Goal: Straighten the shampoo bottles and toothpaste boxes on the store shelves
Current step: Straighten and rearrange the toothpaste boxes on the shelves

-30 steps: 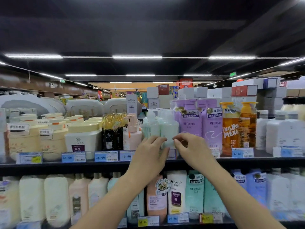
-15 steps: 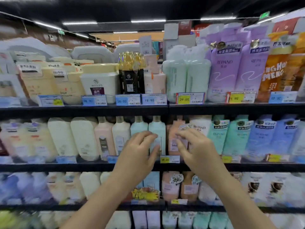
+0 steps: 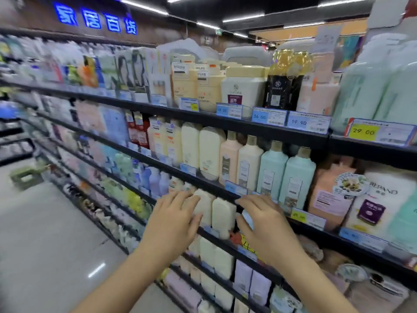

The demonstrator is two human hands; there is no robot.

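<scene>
Two cream plastic shampoo bottles [image 3: 223,219] are seen standing upright, side by side and touching. They are at the front edge of a black metal shelf [image 3: 225,243], the third tier down, near the middle of the scene.

The left hand [image 3: 173,220] is held in front of the left bottle of the pair. Its fingers are straight and spread, with the thumb set apart below them. The fingertips [image 3: 191,197] are laid over that bottle's upper face, but firm contact cannot be told through the blur. Nothing is pinched.

The right hand [image 3: 264,224] is held just right of the pair, its fingers likewise stretched out and loosely spread. Its thumb is pointed left toward the right bottle. Whether the thumb touches the bottle cannot be told.

On the tier above, a peach plastic bottle [image 3: 230,159] and two mint-green plastic bottles [image 3: 297,177] are lined up upright. Blue paper price labels [image 3: 268,116] are fixed along the top shelf edge. A glossy grey floor [image 3: 45,233] is seen at the left, and a blue lit sign [image 3: 94,19] at the far upper left.
</scene>
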